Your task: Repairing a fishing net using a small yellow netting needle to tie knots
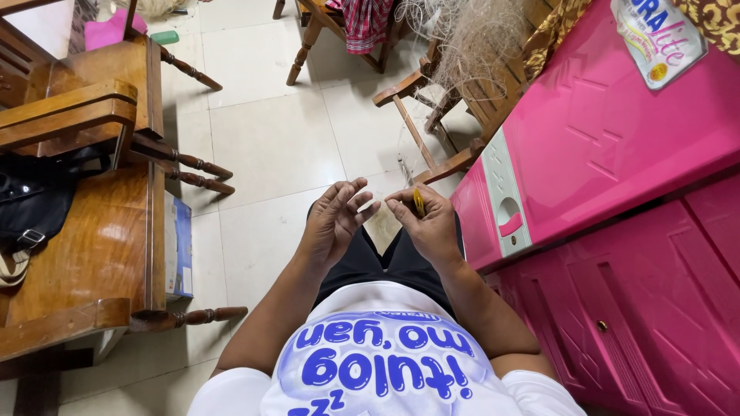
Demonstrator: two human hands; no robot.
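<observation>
My right hand (428, 223) pinches a thin yellow netting needle (418, 202) between thumb and fingers, held upright. My left hand (337, 218) hovers just left of it with fingers spread and curled, fingertips almost touching the right hand; any thread between them is too fine to see. Both hands sit above my lap in black shorts (385, 266). Beyond the hands a pale tangled fishing net (467, 35) hangs over a wooden chair (432, 108).
A pink plastic cabinet (617, 177) fills the right side, with a white packet (659, 35) on top. To the left stands a wooden bench (92, 223) bearing a black bag (31, 196); a blue box (179, 246) leans beside it. Pale floor tiles (270, 139) lie ahead.
</observation>
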